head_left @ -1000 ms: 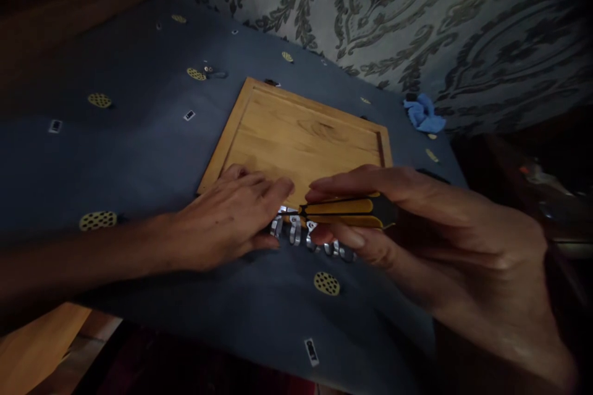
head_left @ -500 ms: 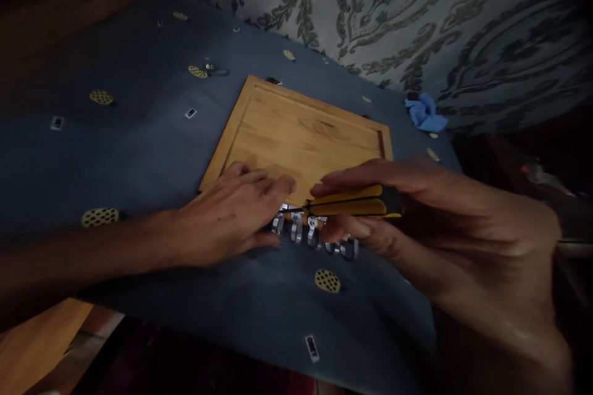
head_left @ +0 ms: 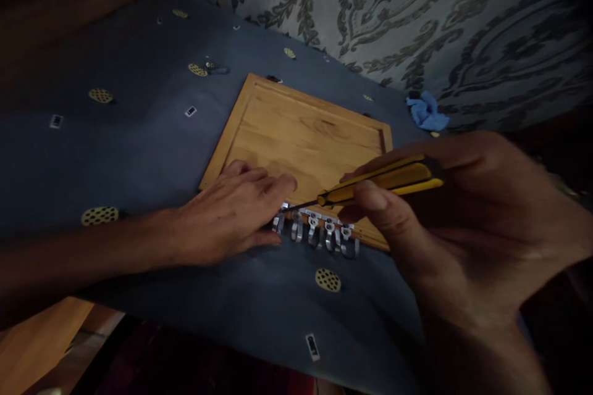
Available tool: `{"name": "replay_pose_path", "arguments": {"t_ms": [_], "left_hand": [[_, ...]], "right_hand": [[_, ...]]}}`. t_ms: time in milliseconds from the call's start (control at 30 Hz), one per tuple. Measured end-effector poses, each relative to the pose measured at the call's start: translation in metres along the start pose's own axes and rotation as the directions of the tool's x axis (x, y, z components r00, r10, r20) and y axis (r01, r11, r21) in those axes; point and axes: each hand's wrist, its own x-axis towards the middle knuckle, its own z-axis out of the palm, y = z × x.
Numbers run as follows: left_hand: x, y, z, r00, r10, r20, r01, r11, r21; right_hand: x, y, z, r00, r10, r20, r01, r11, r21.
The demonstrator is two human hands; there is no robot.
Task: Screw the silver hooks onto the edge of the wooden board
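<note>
A pale wooden panel point(head_left: 296, 129) with a raised frame lies on the table. Along its near edge runs a metal hook rail point(head_left: 328, 220) with several curved silver hooks. My left hand point(head_left: 236, 210) bears down on the panel's near left corner, fingers bent over the wood and thumb beside the leftmost hook, closed around the rail's left end. Between thumb and fingers of my right hand point(head_left: 463, 241) is a screwdriver point(head_left: 384, 182) with a yellow and black handle. Its thin shaft slants down left to the rail beside my left fingers; the exact tip contact is hard to see.
A blue tablecloth point(head_left: 139, 154) with pineapple prints covers the table. Toward the back left lies a small metal piece point(head_left: 217, 68), its kind unclear. A crumpled blue cloth point(head_left: 426, 111) sits at the back right, by the patterned wall point(head_left: 393, 12).
My right hand has shifted right and tilted the screwdriver, its handle now higher and farther right. More of the hooks show. My left hand stays in place.
</note>
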Motion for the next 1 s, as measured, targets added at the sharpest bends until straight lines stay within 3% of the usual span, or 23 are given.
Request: {"name": "replay_pose_path", "arguments": {"t_ms": [467,667,900,1000], "left_hand": [[0.002,0.003,0.000,1.000,-0.023,0.018,0.023,1.000,-0.005],[0.002,0.004,-0.003,0.999,-0.032,0.044,0.032,0.999,-0.016],[0.003,0.004,-0.003,0.999,-0.024,0.042,0.023,0.999,0.037],[0.002,0.004,-0.002,0.999,-0.016,0.034,0.016,1.000,0.020]], "right_hand": [[-0.003,0.011,0.002,0.997,0.030,0.073,-0.037,0.994,0.107],[-0.001,0.002,0.000,0.992,0.025,0.126,-0.039,0.993,0.114],[0.005,0.000,-0.016,0.948,0.060,0.314,-0.113,0.982,0.153],[0.007,0.003,-0.015,0.954,0.043,0.295,-0.095,0.982,0.164]]}}
